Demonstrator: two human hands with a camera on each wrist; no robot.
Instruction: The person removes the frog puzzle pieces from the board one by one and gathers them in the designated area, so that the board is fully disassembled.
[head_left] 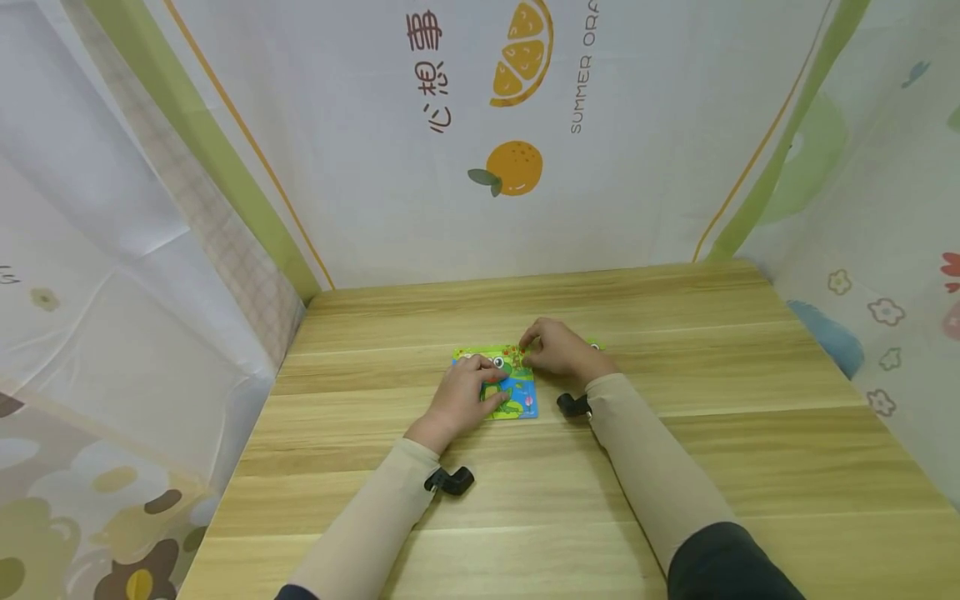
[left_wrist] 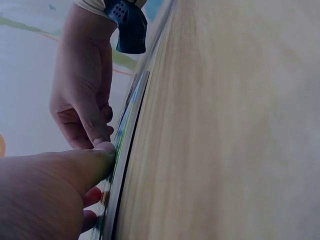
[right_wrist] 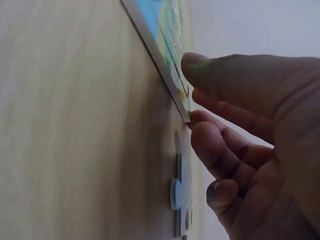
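Lying flat near the middle of the wooden table (head_left: 675,467), the frog puzzle board (head_left: 517,398) is roughly square, so it has no clear long axis; its edges run almost parallel to the table's, with the frog's eyes toward the far side. The left hand (head_left: 461,400) rests on the board's near left part, fingers fairly straight and pressing down. The right hand (head_left: 558,350) is at the far right corner, fingertips bent onto the edge; whether it pinches a piece I cannot tell. A loose puzzle piece (right_wrist: 175,192) lies just beside the board.
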